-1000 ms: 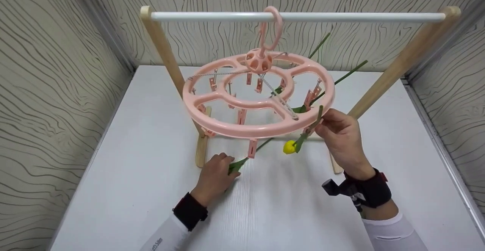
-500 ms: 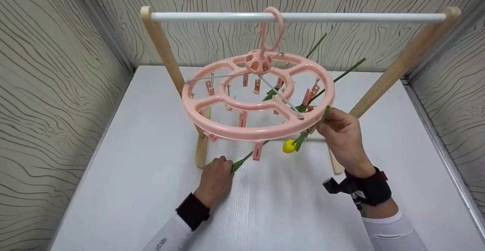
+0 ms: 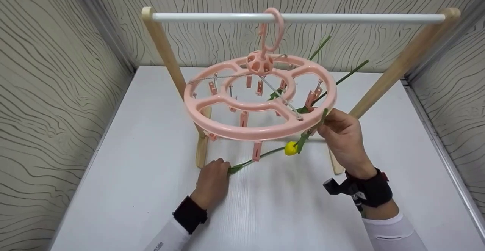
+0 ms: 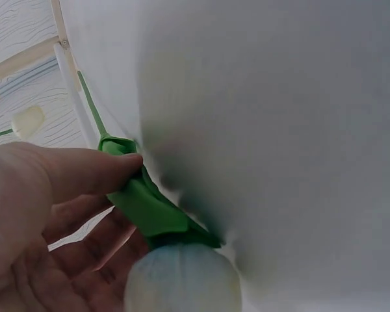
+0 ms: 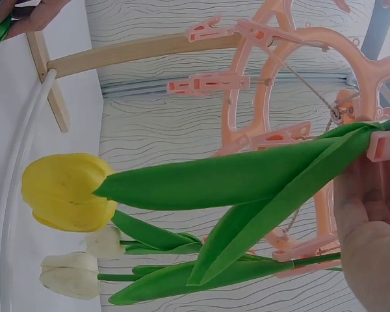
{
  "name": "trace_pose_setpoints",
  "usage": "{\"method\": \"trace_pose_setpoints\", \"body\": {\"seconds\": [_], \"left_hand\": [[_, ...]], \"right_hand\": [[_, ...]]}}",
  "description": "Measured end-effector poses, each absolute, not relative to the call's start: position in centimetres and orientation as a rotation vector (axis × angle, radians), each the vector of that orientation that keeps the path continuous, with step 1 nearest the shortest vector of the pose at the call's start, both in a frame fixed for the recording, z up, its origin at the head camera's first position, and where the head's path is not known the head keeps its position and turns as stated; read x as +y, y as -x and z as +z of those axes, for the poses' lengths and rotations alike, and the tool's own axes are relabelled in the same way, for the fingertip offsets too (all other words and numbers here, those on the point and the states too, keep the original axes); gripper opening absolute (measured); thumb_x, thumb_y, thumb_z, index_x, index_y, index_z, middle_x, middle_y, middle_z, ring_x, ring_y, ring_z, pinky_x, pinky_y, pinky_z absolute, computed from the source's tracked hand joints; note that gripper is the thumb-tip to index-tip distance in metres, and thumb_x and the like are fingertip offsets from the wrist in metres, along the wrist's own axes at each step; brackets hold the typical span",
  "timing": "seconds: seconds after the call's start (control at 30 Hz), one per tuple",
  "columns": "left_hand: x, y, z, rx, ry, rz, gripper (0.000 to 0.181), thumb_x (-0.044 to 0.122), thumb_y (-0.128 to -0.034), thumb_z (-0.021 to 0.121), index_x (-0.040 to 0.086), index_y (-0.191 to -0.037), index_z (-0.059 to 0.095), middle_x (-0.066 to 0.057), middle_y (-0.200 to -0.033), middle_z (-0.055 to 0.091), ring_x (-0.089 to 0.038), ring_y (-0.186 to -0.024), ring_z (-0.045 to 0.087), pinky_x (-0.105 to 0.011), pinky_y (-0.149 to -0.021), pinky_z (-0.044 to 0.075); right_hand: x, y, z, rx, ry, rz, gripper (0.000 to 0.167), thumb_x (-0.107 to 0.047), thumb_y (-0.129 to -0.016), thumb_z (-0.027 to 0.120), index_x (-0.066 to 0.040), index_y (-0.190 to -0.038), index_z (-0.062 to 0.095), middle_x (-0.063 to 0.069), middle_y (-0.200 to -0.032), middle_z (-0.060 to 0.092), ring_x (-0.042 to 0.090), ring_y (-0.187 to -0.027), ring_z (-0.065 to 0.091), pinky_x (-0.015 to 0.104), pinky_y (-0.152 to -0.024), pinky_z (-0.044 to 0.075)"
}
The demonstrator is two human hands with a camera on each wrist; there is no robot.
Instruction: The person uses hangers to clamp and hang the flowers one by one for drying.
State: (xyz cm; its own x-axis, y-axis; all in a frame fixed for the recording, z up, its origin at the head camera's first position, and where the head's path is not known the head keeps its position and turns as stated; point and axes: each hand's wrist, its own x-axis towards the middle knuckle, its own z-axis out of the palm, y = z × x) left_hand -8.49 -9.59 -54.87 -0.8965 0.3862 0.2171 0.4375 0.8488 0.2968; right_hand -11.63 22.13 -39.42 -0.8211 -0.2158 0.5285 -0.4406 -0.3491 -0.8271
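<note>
Low over the table, my left hand (image 3: 212, 182) grips a white tulip by its green leaves; the pale bud (image 4: 182, 279) shows below the thumb in the left wrist view, and the stem (image 3: 271, 152) runs rightward. At the near right rim of a round pink clip hanger (image 3: 242, 132), my right hand (image 3: 343, 139) pinches a pink clothespin (image 5: 387, 146), partly hidden by the fingers. A yellow tulip (image 5: 68, 192) is at that clothespin, its bud down and its stem pointing up past the rim. Two white tulips (image 5: 68, 276) hang farther back, bud down.
The hanger hooks over a white rod (image 3: 356, 17) between wooden legs (image 3: 401, 67). Several pink clothespins (image 3: 257, 151) dangle from its rings. Green stems (image 3: 352, 72) stick out behind the rim. Patterned walls (image 3: 53, 91) enclose the white table (image 3: 125, 205) at the back and sides.
My left hand has closed around the leaves and shifted slightly left, with more of the stem now in sight. The hanger has swung slightly. My right hand has stayed almost in place.
</note>
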Motion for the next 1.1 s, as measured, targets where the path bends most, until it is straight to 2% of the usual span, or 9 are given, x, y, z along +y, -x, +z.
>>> {"method": "trace_pose_setpoints", "body": {"seconds": [0.27, 0.57, 0.7, 0.83, 1.0, 1.1], "left_hand": [[-10.1, 8.4, -55.0, -2.854, 0.559, -0.691, 0.013, -0.005, -0.0797, 0.069, 0.006, -0.074, 0.066, 0.001, -0.063, 0.052, -0.013, -0.056, 0.049, -0.028, -0.047, 0.041], [-10.4, 8.3, -54.9, -2.860, 0.538, -0.735, 0.012, -0.003, -0.0823, 0.068, 0.007, -0.076, 0.066, 0.003, -0.064, 0.050, -0.010, -0.055, 0.045, -0.025, -0.047, 0.040], [-10.3, 8.1, -54.8, -2.882, 0.518, -0.722, 0.010, -0.001, -0.0839, 0.068, 0.007, -0.078, 0.067, 0.003, -0.065, 0.049, -0.010, -0.056, 0.046, -0.025, -0.049, 0.041], [-10.4, 8.1, -54.7, -2.892, 0.511, -0.739, 0.010, -0.001, -0.0843, 0.068, 0.007, -0.079, 0.067, 0.004, -0.065, 0.049, -0.010, -0.057, 0.047, -0.025, -0.050, 0.042], [-10.6, 8.0, -54.7, -2.889, 0.499, -0.790, 0.010, 0.001, -0.0848, 0.068, 0.009, -0.079, 0.068, 0.006, -0.067, 0.050, -0.009, -0.058, 0.047, -0.025, -0.051, 0.042], [-10.8, 7.9, -54.5, -2.891, 0.485, -0.826, 0.009, 0.002, -0.0847, 0.069, 0.010, -0.079, 0.069, 0.007, -0.068, 0.052, -0.008, -0.059, 0.048, -0.024, -0.052, 0.042]], "right_hand": [[21.9, 11.1, -39.4, -1.742, -0.844, 2.295, 0.037, 0.002, -0.094, 0.061, 0.020, -0.124, 0.051, 0.023, -0.115, 0.064, 0.027, -0.099, 0.063, 0.033, -0.088, 0.054], [21.4, 10.7, -39.2, -1.787, -0.846, 2.279, 0.036, 0.007, -0.093, 0.060, 0.018, -0.126, 0.051, 0.023, -0.116, 0.064, 0.027, -0.099, 0.064, 0.033, -0.085, 0.055], [21.1, 10.5, -39.2, -1.839, -0.823, 2.200, 0.035, 0.009, -0.091, 0.061, 0.017, -0.125, 0.053, 0.024, -0.114, 0.064, 0.027, -0.098, 0.066, 0.034, -0.085, 0.055], [20.8, 10.2, -39.2, -1.817, -0.814, 2.159, 0.037, 0.013, -0.089, 0.061, 0.020, -0.124, 0.051, 0.027, -0.114, 0.063, 0.029, -0.101, 0.065, 0.036, -0.088, 0.054], [20.5, 9.5, -39.2, -1.747, -0.715, 2.077, 0.039, 0.012, -0.087, 0.065, 0.019, -0.123, 0.053, 0.028, -0.116, 0.061, 0.031, -0.105, 0.061, 0.036, -0.092, 0.051], [20.2, 8.8, -39.1, -1.651, -0.641, 2.006, 0.036, 0.013, -0.085, 0.066, 0.020, -0.118, 0.055, 0.029, -0.114, 0.061, 0.033, -0.104, 0.059, 0.036, -0.091, 0.052]]}}
